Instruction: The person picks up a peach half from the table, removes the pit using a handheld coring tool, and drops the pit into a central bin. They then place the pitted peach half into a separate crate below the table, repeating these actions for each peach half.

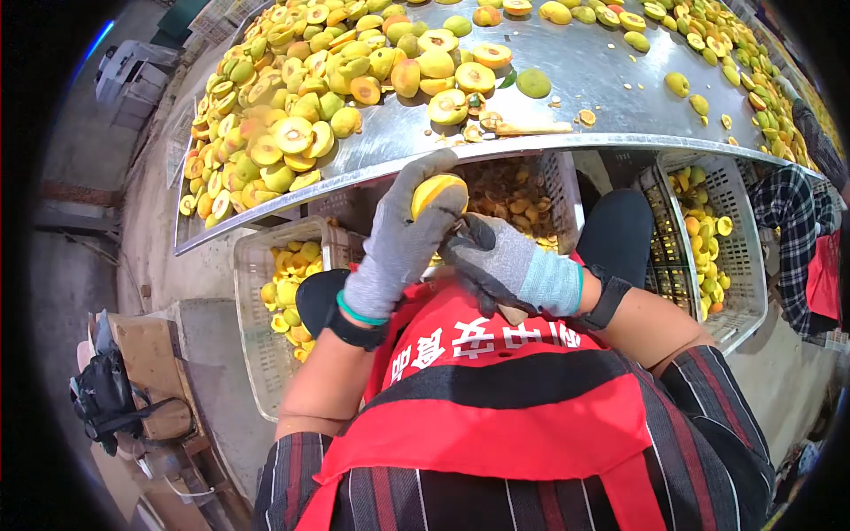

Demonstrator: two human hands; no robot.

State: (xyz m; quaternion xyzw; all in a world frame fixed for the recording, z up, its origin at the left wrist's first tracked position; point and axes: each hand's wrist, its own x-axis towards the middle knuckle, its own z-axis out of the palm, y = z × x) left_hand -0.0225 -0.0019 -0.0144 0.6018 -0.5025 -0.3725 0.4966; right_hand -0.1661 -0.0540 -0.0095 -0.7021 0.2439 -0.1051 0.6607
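Note:
My left hand (403, 232), in a grey glove with a green cuff, holds a yellow fruit half (437, 195) just in front of the metal table's edge. My right hand (498, 257), gloved in grey with a light blue cuff, is closed beside it, its fingers meeting the left hand below the fruit. A small wooden-looking handle tip shows under the right hand; the rest of what it grips is hidden. Halved and whole fruit (292, 134) lie heaped on the table's left part.
The metal table's rim (531, 142) runs across ahead. Below stand a crate of fruit halves (257, 354) at left, a crate of scraps (567, 199) in the middle and another fruit crate (744, 292) at right. A co-worker's plaid sleeve (788, 208) is at far right.

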